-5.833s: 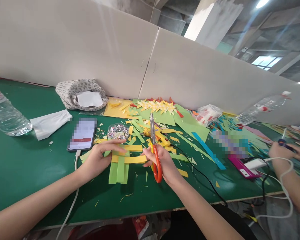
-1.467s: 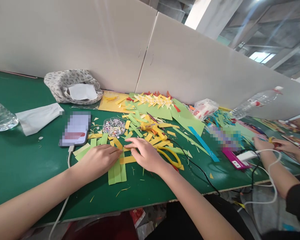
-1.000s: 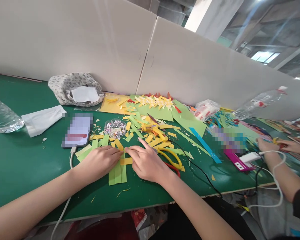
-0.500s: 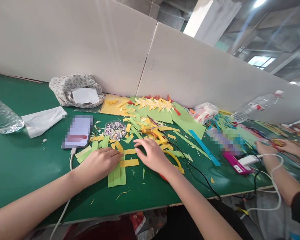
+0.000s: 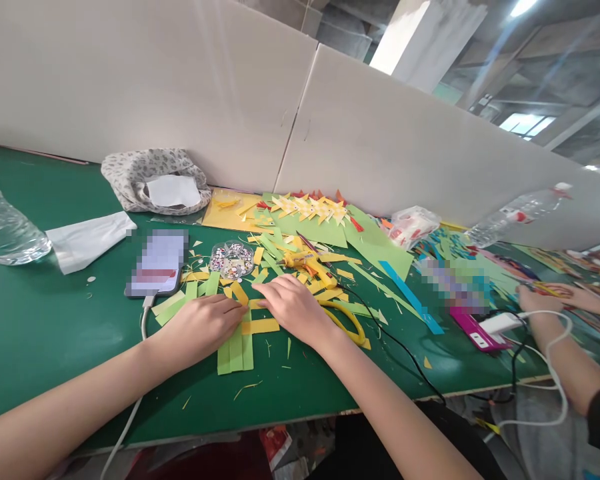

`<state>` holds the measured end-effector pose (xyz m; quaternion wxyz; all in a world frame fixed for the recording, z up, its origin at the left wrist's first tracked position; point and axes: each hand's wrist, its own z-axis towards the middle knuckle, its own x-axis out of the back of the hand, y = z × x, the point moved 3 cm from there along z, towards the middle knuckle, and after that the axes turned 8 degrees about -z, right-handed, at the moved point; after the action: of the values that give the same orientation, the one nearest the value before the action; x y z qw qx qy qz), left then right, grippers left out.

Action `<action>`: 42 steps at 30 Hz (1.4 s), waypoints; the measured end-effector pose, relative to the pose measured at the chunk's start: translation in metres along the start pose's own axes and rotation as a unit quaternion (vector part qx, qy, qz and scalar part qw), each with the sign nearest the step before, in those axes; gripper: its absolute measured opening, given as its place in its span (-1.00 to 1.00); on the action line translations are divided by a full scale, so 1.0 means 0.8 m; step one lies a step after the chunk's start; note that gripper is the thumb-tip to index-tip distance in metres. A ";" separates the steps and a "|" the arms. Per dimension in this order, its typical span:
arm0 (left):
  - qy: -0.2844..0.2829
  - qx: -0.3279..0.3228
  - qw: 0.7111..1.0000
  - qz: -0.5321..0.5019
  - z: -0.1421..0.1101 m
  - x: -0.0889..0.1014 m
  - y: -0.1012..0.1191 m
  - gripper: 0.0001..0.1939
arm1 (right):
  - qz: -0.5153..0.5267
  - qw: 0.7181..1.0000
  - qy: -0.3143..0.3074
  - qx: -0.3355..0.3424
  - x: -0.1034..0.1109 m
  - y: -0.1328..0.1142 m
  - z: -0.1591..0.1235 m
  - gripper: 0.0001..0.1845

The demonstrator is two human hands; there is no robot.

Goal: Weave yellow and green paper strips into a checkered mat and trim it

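Note:
On the green table, green paper strips (image 5: 235, 353) lie interlaced with yellow paper strips (image 5: 261, 326). My left hand (image 5: 207, 323) presses down on this woven piece, its fingers close together and bent over the strips; its thumb is hidden. My right hand (image 5: 293, 307) lies just to the right, fingers stretched out and their tips touching the upper yellow strip close to the left fingertips. Beside my right wrist lie scissors (image 5: 357, 323), the yellow handle loop showing and the rest covered by my arm. Beyond my hands are a yellow glue gun (image 5: 314, 265) and a round box of beads (image 5: 233, 260).
A phone (image 5: 160, 263) on a white cable lies left, near a water bottle (image 5: 10, 230) and a cloth bag (image 5: 155, 180). Paper scraps spread behind; a woven paper craft (image 5: 310, 209) rests at the partition. Right are a magenta power strip (image 5: 477, 330) and another person's hands (image 5: 540, 303).
The scissors, in my right hand at first, now lie on the table. My left hand has settled onto the weave. My right hand swung away from the strips, then came back left.

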<state>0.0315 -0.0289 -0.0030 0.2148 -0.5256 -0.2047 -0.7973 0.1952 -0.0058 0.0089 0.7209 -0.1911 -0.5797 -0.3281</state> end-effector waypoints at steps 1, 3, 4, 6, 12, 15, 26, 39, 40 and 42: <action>-0.001 0.000 1.000 -0.002 0.000 0.000 0.000 -0.74 | 0.005 1.000 0.003 -0.010 0.001 -0.001 0.000 -0.73; -0.005 0.000 1.000 -0.005 0.000 0.001 0.000 -0.74 | 0.035 0.998 0.004 -0.054 0.002 -0.002 0.000 -0.68; -0.007 -0.001 1.000 -0.005 0.000 0.001 0.000 -0.74 | 0.053 0.995 -0.003 -0.081 0.002 -0.003 0.000 -0.66; -0.008 -0.003 1.000 -0.005 0.000 0.000 0.000 -0.74 | 0.080 0.987 -0.027 -0.139 0.001 -0.005 0.001 -0.63; 0.004 -0.004 1.000 -0.007 -0.001 -0.001 -0.001 -0.76 | 0.022 0.967 -0.082 -0.242 0.000 -0.007 0.005 -0.69; 0.024 -0.007 0.999 -0.020 -0.001 0.000 0.000 -0.77 | 0.026 0.959 -0.111 -0.259 0.002 -0.006 0.006 -0.75; -0.016 -0.004 1.000 0.008 -0.002 -0.004 -0.002 -0.75 | 0.304 0.912 -0.002 -0.276 -0.004 0.003 0.010 -0.91; 0.018 -0.002 0.999 -0.027 -0.002 0.000 -0.002 -0.76 | 0.213 0.955 0.013 -0.207 -0.020 0.006 0.006 -0.69; 0.015 -0.002 1.000 -0.025 -0.002 -0.001 -0.002 -0.76 | 0.198 0.959 0.012 -0.201 -0.021 0.005 0.006 -0.66; 0.011 -0.003 1.000 -0.020 -0.002 -0.001 -0.002 -0.75 | 0.159 0.969 0.014 -0.189 -0.022 0.005 0.007 -0.63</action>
<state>0.0297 -0.0288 -0.0047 0.1995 -0.5134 -0.2099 -0.8078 0.1920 0.0049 -0.0065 0.7226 -0.4088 -0.4593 -0.3159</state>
